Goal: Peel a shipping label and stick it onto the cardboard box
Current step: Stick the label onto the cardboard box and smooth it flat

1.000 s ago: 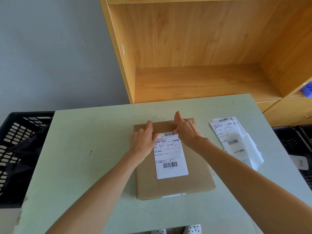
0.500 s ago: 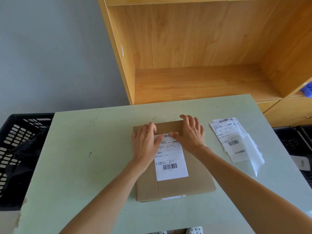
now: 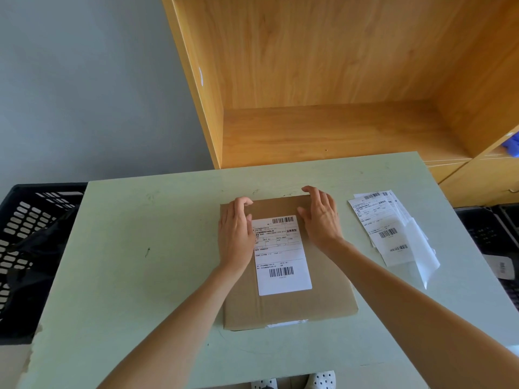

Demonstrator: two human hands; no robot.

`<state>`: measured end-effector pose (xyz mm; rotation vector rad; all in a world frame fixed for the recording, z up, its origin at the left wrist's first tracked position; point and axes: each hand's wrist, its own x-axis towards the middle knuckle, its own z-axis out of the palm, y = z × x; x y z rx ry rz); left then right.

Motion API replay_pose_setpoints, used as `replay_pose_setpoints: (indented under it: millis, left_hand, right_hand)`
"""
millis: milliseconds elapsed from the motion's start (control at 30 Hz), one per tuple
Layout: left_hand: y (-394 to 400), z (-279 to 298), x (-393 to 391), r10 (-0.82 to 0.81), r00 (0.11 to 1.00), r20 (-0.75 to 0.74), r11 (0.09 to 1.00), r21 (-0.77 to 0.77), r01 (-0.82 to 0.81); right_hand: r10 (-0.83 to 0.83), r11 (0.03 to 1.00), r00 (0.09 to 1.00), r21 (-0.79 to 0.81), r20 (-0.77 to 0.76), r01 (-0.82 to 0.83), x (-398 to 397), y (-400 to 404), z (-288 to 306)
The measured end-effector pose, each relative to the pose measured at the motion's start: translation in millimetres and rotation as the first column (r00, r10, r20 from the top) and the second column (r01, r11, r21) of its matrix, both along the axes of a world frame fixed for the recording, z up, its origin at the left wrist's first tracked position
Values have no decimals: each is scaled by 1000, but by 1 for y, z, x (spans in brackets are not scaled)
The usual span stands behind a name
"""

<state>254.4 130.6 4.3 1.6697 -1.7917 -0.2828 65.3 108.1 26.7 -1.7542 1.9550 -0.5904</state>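
cardboard box (image 3: 283, 307): flat on counter (image 3: 140, 276). shipping label (image 3: 280, 255): stuck on box top. left hand (image 3: 236, 234), right hand (image 3: 321, 217): flanking label, fingers open, gripping nothing. step: smoothing, likely finished. next: press edges if lifted.

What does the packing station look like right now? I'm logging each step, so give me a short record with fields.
box: cardboard box flat on the pale green table
label: shipping label lies flat on the box top
left hand: empty, on the box beside the label's left edge
right hand: empty, at the box's far right part
spare labels: label stack on the table, right of the box
crate: black crate left of the table
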Motion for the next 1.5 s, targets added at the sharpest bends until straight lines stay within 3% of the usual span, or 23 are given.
replay_pose_setpoints:
  millis: [133,300,433,700,1000,1267,1500]
  left_hand:
    - [4,2,2,-30,998,-48,1000,8,30]
    - [14,7,-2,-77,990,122,996,43,72]
    - [23,-1,4,-146,970,192,986,112,126]
    - [33,-5,10,-149,985,87,987,69,143]
    - [62,-10,-3,-164,968,192,984,105,146]
    - [67,-10,1,-171,978,119,984,77,163]
    - [94,-4,-7,-192,963,188,979,103,175]
  right_hand:
    - [56,997,988,55,-143,-48,7,11,1]
    - [134,990,958,81,-252,-117,18,25,-1]
    - [144,989,961,68,-237,-131,15,35,-4]
    - [139,990,982,-7,-131,-141,6,50,-6]
    - [130,989,963,-38,-236,-143,13,82,-13]
    - [167,980,982,-97,-83,-175,-2,97,-10]
    - [186,979,960,-45,-210,-200,-3,117,-10]
